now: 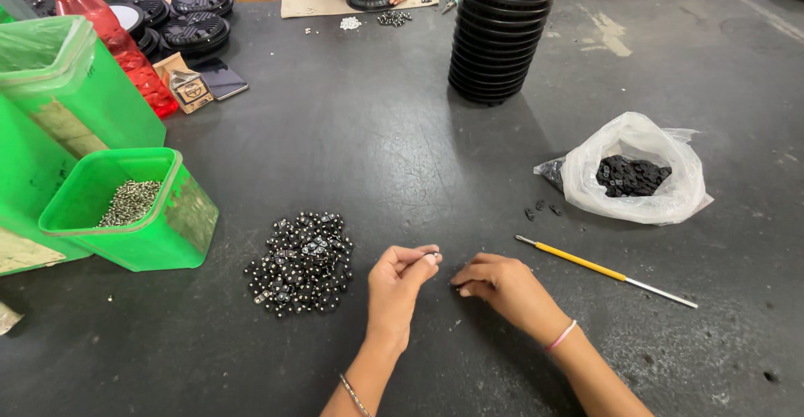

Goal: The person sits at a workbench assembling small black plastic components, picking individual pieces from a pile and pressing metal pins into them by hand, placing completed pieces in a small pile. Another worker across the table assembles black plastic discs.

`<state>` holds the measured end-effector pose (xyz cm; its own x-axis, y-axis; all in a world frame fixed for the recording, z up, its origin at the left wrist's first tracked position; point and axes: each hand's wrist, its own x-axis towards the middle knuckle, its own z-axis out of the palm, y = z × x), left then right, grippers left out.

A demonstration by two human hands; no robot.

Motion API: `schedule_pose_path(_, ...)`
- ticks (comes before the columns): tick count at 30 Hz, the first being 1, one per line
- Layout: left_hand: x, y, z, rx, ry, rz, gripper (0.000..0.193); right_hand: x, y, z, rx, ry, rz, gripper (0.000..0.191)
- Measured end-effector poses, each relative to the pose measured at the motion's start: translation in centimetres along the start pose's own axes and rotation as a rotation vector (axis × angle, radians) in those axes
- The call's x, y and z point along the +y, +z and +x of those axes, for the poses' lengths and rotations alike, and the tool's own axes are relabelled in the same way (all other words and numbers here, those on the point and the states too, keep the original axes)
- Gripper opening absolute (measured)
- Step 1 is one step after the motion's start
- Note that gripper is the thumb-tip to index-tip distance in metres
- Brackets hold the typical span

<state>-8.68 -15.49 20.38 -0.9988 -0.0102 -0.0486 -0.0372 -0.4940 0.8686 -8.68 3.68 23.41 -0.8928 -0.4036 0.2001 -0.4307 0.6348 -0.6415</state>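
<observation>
Left hand (400,281) pinched a tiny black clip (432,256) at its edges (light, stiff, probably easy to drop); right hand (496,283) curled, its grip I couldn't tell, near the clip pile (300,263).

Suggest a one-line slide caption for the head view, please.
Left hand pinches a small part near the right hand, beside a pile of black pieces on a dark table.

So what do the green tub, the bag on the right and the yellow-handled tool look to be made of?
Green tub: translucent glossy plastic, its contents showing through the wall. Bag: thin crinkled clear-white plastic film. Yellow-handled tool: apparently a painted or plastic handle with pale metal-looking ends; too small to be sure.
</observation>
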Motion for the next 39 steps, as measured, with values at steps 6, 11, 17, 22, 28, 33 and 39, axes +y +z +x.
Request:
schedule_pose_path(6, -0.3, -0.4, 0.3, 0.003, -0.038, -0.016, 0.014, -1.0, 0.0, -0.2, 0.007, -0.156, -0.181, 0.009)
schedule_pose_path(11, -0.7, -0.4, 0.1, -0.033, -0.043, 0.084, 0.026, -1.3, 0.2, -0.3, 0.093, 0.117, 0.205, 0.011)
schedule_pose_path(17, -1.0, -0.2, -0.2, -0.019, -0.096, 0.106, 0.024, 0.0, 0.3, -0.3, 0.257, 0.191, 0.436, 0.021)
schedule_pose_path(22, -1.2, 0.1, -0.3, -0.006, -0.100, 0.154, 0.023, 1.4, 1.0, -0.1, 0.270, 0.245, 0.716, 0.016)
schedule_pose_path(28, -1.2, 0.4, -0.4, -0.024, -0.093, 0.169, 0.019, 2.1, 1.6, -0.2, 0.274, 0.182, 0.552, 0.012)
schedule_pose_path(33, -1.2, 0.7, -0.4, -0.053, -0.083, 0.176, 0.016, 2.3, 1.7, -0.1, 0.272, 0.202, 0.598, 0.010)
schedule_pose_path(39, -1.0, 0.8, -0.4, -0.075, -0.041, 0.260, 0.014, 2.7, 1.7, 0.0, 0.254, 0.238, 0.623, 0.009)
